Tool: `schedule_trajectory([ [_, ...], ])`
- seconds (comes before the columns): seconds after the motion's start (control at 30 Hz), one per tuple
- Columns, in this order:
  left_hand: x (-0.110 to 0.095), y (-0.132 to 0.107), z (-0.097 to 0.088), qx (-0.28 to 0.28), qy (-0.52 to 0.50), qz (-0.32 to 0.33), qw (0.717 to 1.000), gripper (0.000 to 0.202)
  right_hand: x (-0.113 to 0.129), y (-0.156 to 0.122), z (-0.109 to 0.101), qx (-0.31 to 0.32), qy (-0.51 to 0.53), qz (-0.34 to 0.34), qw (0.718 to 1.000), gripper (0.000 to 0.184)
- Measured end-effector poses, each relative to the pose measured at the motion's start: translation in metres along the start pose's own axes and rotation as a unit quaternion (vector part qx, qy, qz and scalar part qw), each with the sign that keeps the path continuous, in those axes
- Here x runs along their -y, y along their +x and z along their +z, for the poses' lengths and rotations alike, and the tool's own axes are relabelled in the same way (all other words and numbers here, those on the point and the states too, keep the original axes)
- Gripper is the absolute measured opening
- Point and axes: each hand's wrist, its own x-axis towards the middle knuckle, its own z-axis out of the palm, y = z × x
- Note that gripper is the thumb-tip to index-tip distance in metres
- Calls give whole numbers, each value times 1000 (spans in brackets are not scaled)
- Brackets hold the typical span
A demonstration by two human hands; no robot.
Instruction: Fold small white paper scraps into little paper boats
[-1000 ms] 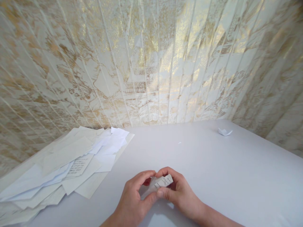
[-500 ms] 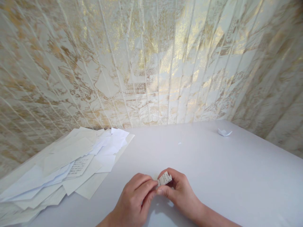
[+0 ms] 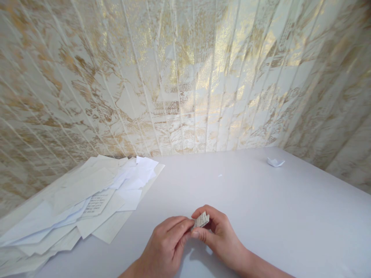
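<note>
A small folded piece of paper [image 3: 202, 220] with handwriting on it is held between my two hands, just above the table near its front. My left hand [image 3: 168, 241] pinches its left end with thumb and fingers pressed together. From the other side, the thumb and curled index finger of my right hand [image 3: 222, 235] grip it. The fingertips of both hands nearly meet, and they cover the paper's lower left part.
Loose papers [image 3: 87, 193], some written on, lie in an overlapping pile on the left of the white table [image 3: 179, 181]. A folded paper boat [image 3: 275, 162] sits at the far right. A tiny paper scrap [image 3: 220, 175] lies mid-table. A patterned gold-and-white wall [image 3: 185, 96] rises behind.
The folded paper has tilted slightly between my fingers and its upper end stands a bit more open. My left fingers have shifted slightly downward; both hands keep their hold.
</note>
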Motion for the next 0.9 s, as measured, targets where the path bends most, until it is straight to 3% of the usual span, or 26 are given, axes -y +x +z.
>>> schedule_trajectory([
  [0.13, 0, 1, 0, 9, 13, 6, 1000, 32, 0, 0, 0, 2, -11, -8, 1000, 22],
  [0.3, -1, 1, 1, 0, 54, 1, 999, 37, 5, -2, 4, -4, -95, -33, 995, 16],
  [0.57, -1, 0, 6, 7, 132, -41, 990, 20, 9, -8, 10, -19, -192, -126, 973, 32],
  [0.73, 0, 1, 8, -9, 157, -58, 986, 18, -1, -8, 15, -92, -215, -90, 968, 45],
  [0.9, 0, 3, 8, -30, 127, -83, 988, 22, -6, -4, 15, -60, -212, -20, 975, 32],
])
